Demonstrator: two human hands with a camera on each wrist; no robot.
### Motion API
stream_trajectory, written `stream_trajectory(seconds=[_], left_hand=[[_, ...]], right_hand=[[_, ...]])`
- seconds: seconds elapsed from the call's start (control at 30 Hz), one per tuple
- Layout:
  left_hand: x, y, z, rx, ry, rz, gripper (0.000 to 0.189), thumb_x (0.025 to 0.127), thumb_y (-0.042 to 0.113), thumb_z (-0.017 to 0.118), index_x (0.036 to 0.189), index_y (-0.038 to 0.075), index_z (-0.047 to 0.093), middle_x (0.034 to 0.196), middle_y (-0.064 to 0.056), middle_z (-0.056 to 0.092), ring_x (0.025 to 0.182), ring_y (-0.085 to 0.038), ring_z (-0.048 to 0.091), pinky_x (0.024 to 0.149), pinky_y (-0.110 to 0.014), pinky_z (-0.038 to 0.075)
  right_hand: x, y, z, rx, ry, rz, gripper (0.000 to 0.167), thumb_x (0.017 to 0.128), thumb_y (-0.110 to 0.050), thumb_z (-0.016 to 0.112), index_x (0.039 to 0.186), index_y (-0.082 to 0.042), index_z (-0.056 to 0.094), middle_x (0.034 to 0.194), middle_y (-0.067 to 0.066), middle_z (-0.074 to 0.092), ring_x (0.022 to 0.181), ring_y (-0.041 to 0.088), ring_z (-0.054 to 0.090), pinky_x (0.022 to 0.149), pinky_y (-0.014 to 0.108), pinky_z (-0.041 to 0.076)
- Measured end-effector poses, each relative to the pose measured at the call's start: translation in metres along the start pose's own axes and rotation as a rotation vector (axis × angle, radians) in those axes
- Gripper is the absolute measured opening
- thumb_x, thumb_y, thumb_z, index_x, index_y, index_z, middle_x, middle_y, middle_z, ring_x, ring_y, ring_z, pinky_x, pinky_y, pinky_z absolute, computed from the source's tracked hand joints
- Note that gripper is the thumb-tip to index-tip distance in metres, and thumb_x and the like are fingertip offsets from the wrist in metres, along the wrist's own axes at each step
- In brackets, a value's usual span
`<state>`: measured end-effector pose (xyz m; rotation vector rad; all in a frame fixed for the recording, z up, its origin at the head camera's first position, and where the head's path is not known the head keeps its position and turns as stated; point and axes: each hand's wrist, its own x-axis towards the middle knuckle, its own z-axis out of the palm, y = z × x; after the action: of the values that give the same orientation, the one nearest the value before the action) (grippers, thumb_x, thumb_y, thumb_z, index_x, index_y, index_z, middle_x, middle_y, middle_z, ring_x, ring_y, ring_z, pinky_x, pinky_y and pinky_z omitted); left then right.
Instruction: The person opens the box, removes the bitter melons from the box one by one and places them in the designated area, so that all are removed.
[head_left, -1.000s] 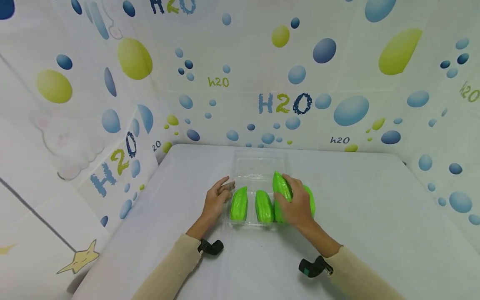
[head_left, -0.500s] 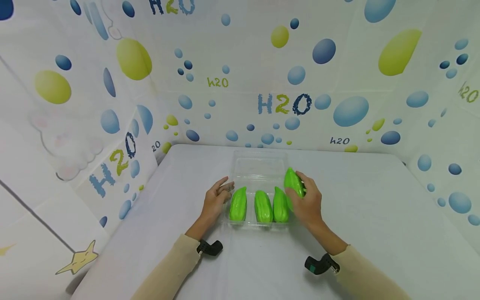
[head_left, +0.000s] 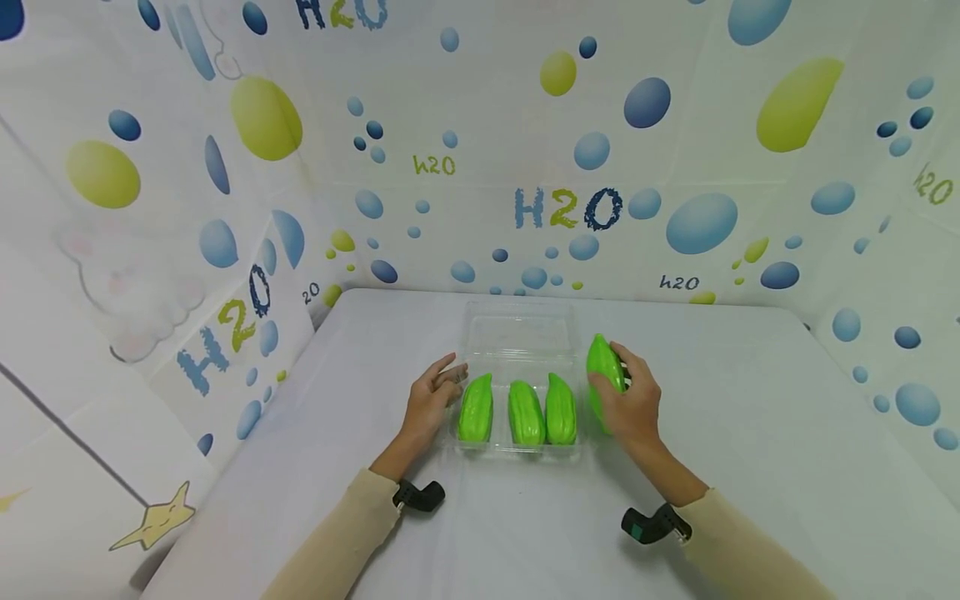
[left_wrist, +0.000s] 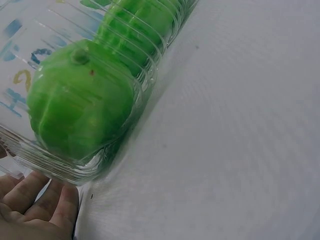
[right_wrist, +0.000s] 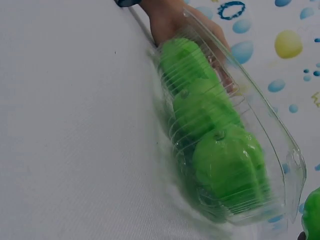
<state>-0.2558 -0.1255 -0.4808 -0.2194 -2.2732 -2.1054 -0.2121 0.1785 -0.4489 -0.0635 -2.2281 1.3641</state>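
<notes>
A hinged clear plastic box (head_left: 502, 444) lies with its lid (head_left: 517, 332) folded back on the white-covered table. Inside stand three glossy green ridged toy vegetables: one at the left (head_left: 476, 408), a middle one (head_left: 527, 413) and a right one (head_left: 561, 410). My left hand (head_left: 427, 404) holds the box's left rim near the hinge; its fingers (left_wrist: 62, 200) meet the rim in the left wrist view. Right of the box, my right hand (head_left: 636, 402) grips another green vegetable (head_left: 604, 362). Green shows below its thumb; whether that belongs to the same piece, I cannot tell.
A white cloth covers the table (head_left: 750, 400). Behind it hangs a white curtain (head_left: 480, 108) printed with blue and yellow-green bubbles and lettering. Black wrist cameras sit on the left wrist (head_left: 420, 496) and right wrist (head_left: 656, 525).
My right hand has moved right with the green vegetable, from over the box's right end to beside it. The three inside now show fully. My left hand has stayed at the rim.
</notes>
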Motion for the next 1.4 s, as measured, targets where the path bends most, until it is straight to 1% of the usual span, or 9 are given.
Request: stream_trajectory(seconds=[0.17,0.23,0.4,0.63,0.8,0.97,1.1,1.23,1.4], left_hand=[[0.000,-0.001,-0.001,0.003,0.000,0.008,0.062,0.093,0.000,0.048,0.155,0.005,0.040,0.143,-0.015,0.059,0.134,-0.031,0.055,0.093,-0.028,0.048],[0.000,-0.001,-0.001,0.006,0.002,0.003,0.062,0.093,0.001,0.049,0.154,0.005,0.040,0.143,-0.014,0.060,0.133,-0.030,0.056,0.093,-0.027,0.048],[0.000,-0.001,-0.002,0.009,-0.001,-0.002,0.061,0.094,0.002,0.050,0.154,0.007,0.041,0.143,-0.009,0.061,0.133,-0.026,0.057,0.094,-0.029,0.048],[0.000,0.000,-0.001,0.005,-0.010,0.014,0.062,0.094,0.002,0.050,0.155,0.006,0.040,0.145,-0.012,0.059,0.134,-0.029,0.056,0.097,-0.033,0.048],[0.000,-0.001,-0.002,-0.015,0.004,0.021,0.062,0.093,-0.001,0.050,0.154,0.004,0.040,0.145,-0.014,0.058,0.133,-0.032,0.056,0.093,-0.031,0.049],[0.001,-0.002,-0.001,-0.022,-0.005,0.024,0.062,0.093,-0.002,0.051,0.154,0.003,0.040,0.145,-0.015,0.058,0.133,-0.032,0.056,0.088,-0.027,0.048],[0.001,-0.002,0.000,-0.032,-0.005,0.024,0.063,0.092,-0.002,0.051,0.154,0.004,0.041,0.144,-0.015,0.059,0.133,-0.032,0.056,0.088,-0.027,0.047],[0.001,-0.001,0.000,-0.049,-0.002,0.016,0.062,0.092,-0.002,0.052,0.153,0.006,0.042,0.143,-0.013,0.060,0.132,-0.030,0.057,0.090,-0.029,0.047],[-0.001,0.000,0.000,-0.038,0.002,0.013,0.062,0.092,-0.001,0.052,0.153,0.006,0.042,0.143,-0.013,0.060,0.132,-0.030,0.057,0.091,-0.029,0.047]], right_hand=[[0.001,0.005,-0.005,-0.013,0.006,0.018,0.057,0.090,-0.018,0.069,0.144,-0.006,0.055,0.126,0.016,0.060,0.106,0.027,0.055,0.083,0.043,0.048],[0.001,0.008,-0.008,-0.017,0.005,0.036,0.058,0.090,-0.019,0.069,0.145,-0.008,0.055,0.126,0.015,0.060,0.105,0.026,0.054,0.083,0.043,0.048],[0.004,0.013,-0.017,-0.015,0.014,0.061,0.058,0.091,-0.020,0.068,0.147,-0.010,0.054,0.129,0.016,0.059,0.109,0.028,0.055,0.087,0.044,0.047],[0.008,0.025,-0.028,-0.049,0.016,0.097,0.057,0.094,-0.021,0.065,0.148,-0.009,0.052,0.132,0.016,0.058,0.110,0.028,0.054,0.087,0.041,0.045],[0.009,0.035,-0.032,-0.066,0.006,0.116,0.058,0.094,-0.021,0.064,0.149,-0.008,0.051,0.132,0.018,0.058,0.110,0.028,0.054,0.087,0.040,0.044],[0.009,0.044,-0.039,-0.095,0.015,0.131,0.058,0.093,-0.020,0.065,0.148,-0.006,0.051,0.132,0.020,0.058,0.111,0.031,0.053,0.090,0.045,0.044],[0.009,0.048,-0.041,-0.127,-0.016,0.141,0.059,0.095,-0.023,0.065,0.148,-0.003,0.050,0.132,0.024,0.056,0.113,0.035,0.053,0.093,0.050,0.043],[0.010,0.050,-0.044,-0.160,-0.057,0.163,0.060,0.097,-0.028,0.063,0.149,-0.002,0.048,0.136,0.026,0.054,0.115,0.037,0.052,0.094,0.051,0.042],[0.012,0.053,-0.044,-0.179,-0.095,0.179,0.061,0.098,-0.028,0.061,0.149,0.000,0.046,0.139,0.027,0.051,0.118,0.038,0.050,0.097,0.053,0.041]])
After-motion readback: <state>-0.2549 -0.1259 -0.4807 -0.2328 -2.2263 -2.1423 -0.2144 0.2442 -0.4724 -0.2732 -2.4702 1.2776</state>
